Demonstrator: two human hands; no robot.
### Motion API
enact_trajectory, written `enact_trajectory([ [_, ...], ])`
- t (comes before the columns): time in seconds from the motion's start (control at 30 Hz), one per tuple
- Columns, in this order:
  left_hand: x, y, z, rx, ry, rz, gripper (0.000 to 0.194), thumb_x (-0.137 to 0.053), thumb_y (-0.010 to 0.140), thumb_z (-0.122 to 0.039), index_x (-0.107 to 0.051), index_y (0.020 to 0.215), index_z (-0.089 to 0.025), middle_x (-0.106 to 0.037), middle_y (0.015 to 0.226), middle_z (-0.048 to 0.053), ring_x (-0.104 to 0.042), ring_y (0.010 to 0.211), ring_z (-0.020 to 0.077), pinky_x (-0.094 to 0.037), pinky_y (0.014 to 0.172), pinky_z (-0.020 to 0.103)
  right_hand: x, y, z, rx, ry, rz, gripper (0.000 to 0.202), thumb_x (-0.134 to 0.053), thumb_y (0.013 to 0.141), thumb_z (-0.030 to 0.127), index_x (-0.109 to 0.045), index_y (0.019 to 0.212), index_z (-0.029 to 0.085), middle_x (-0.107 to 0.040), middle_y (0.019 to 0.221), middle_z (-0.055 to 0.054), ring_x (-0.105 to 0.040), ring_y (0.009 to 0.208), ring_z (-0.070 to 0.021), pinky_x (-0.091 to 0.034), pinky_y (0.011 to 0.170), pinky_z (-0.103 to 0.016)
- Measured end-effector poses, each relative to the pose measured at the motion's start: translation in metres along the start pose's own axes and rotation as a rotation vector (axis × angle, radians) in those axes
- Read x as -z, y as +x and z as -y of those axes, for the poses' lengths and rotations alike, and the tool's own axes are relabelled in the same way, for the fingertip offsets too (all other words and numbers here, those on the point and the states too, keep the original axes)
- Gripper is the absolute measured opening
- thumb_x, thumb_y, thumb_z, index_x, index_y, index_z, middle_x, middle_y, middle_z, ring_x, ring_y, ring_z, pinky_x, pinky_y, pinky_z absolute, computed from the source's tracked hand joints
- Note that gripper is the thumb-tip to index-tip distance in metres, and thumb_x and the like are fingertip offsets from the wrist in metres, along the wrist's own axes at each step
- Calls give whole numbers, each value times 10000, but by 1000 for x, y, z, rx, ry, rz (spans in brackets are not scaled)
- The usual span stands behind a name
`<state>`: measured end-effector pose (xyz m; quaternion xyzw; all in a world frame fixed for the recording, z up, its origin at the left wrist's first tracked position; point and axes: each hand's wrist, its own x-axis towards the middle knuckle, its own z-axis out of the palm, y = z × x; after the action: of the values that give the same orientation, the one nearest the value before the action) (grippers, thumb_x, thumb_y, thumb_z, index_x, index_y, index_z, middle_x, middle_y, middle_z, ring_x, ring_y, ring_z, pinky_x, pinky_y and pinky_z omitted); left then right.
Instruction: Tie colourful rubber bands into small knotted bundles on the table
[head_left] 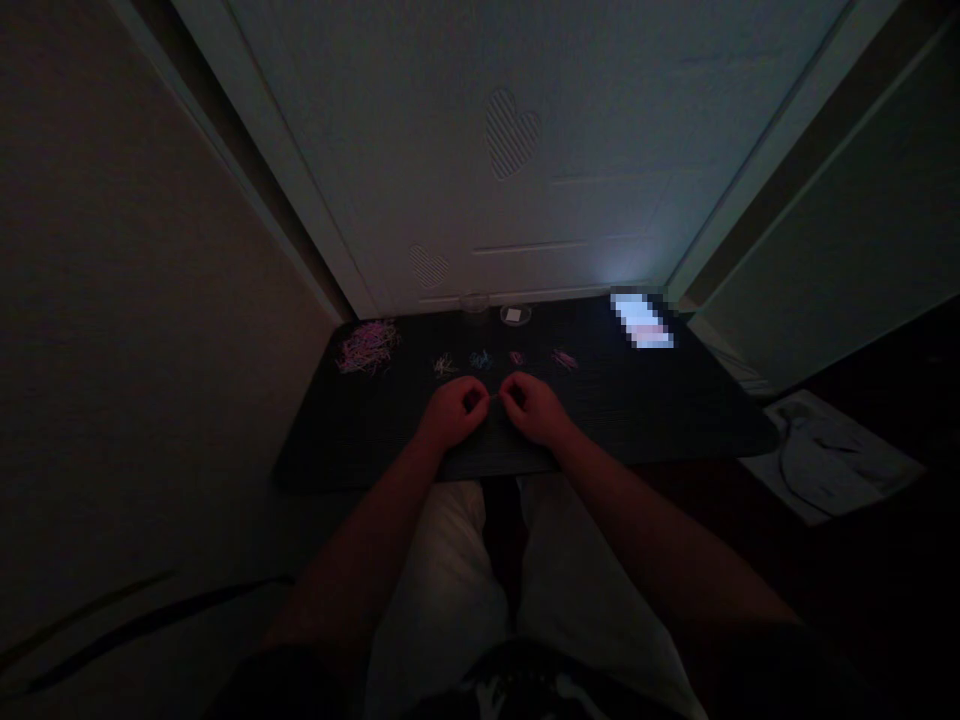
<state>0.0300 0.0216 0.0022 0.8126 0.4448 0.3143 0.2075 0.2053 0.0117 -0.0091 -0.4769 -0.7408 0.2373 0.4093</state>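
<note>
My left hand (456, 410) and my right hand (531, 406) are close together over the dark table (622, 420), fingers pinched. Between their fingertips stretches a small, thin, pale piece (493, 397), too dim to make out well. Just beyond the hands lie small piles of thin pieces: a pale yellowish one (444, 366), a bluish one (481, 359), a small pink one (516, 357) and another pinkish one (564, 358). A larger mixed pink and purple pile (367, 346) sits at the table's back left.
A clear round container (475, 302) and a round clear dish with a white square (515, 316) stand at the back edge. A lit, pixelated screen (643, 320) lies at the back right. Behind is a pale panel with heart shapes (512, 135). A pale sheet (840, 455) lies right, below the table.
</note>
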Motion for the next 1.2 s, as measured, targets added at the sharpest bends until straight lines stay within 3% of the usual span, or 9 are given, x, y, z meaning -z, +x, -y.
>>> enact_trajectory([
  [0.43, 0, 0, 0, -30, 6, 94, 47, -548, 688, -186, -582, 714, -166, -562, 640, -16, -492, 580, 106, -377, 562, 235, 1, -2, 3, 6, -23, 6, 43, -492, 773, 182, -531, 791, 188, -544, 733, -8, -499, 676, -135, -377, 638, -255],
  [0.67, 1, 0, 2, -37, -11, 25, 111, -512, 769, -228, -604, 774, -166, -595, 691, 2, -515, 628, 113, -393, 590, 235, 0, -2, 2, 17, -22, 25, 51, -506, 767, 181, -549, 794, 186, -558, 740, -11, -508, 680, -134, -384, 635, -254],
  [0.97, -1, 1, 4, -56, -6, -10, 112, -534, 769, -231, -622, 796, -166, -615, 709, 6, -528, 633, 110, -403, 583, 227, 1, -2, 1, 65, -26, 22, 132, -518, 762, 165, -588, 873, 181, -576, 768, -19, -520, 696, -136, -402, 650, -258],
  [1.2, 0, 0, 2, -43, 11, -14, 115, -545, 763, -241, -629, 786, -166, -611, 684, 3, -530, 620, 109, -407, 580, 226, 2, -1, 1, 110, -44, 16, 98, -518, 780, 166, -613, 801, 180, -578, 761, -27, -531, 717, -140, -405, 662, -264],
])
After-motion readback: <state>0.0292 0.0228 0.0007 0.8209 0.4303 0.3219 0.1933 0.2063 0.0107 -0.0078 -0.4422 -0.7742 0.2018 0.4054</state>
